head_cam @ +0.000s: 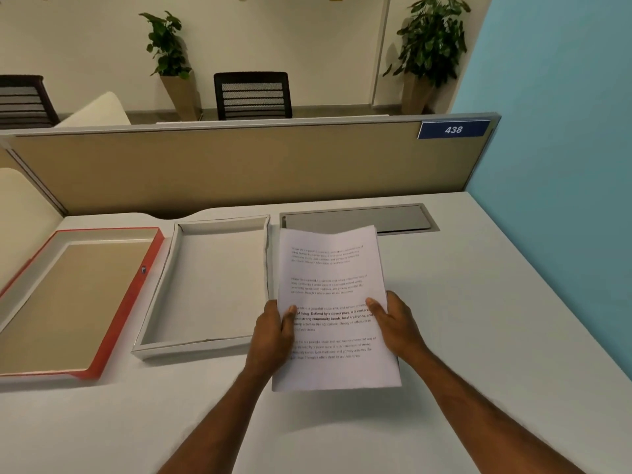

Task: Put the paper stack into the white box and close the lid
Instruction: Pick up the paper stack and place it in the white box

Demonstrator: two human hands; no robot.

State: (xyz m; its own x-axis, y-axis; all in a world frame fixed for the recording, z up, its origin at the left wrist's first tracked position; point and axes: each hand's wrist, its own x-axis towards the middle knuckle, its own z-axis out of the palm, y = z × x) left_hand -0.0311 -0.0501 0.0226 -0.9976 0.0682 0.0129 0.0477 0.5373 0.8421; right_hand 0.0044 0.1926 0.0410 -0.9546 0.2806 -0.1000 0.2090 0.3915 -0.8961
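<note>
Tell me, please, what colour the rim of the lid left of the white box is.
Red, shown in the head view: the lid.

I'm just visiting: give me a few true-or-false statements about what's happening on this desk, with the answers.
1. Both hands, left hand and right hand, hold the paper stack. True.
2. The paper stack already lies inside the white box. False: it is held to the right of the box, which is empty.
3. The red-edged lid lies left of the white box. True.
4. The lid covers the box. False: it lies beside it, inside facing up.
5. The top sheet is blank. False: it carries printed text.
</note>
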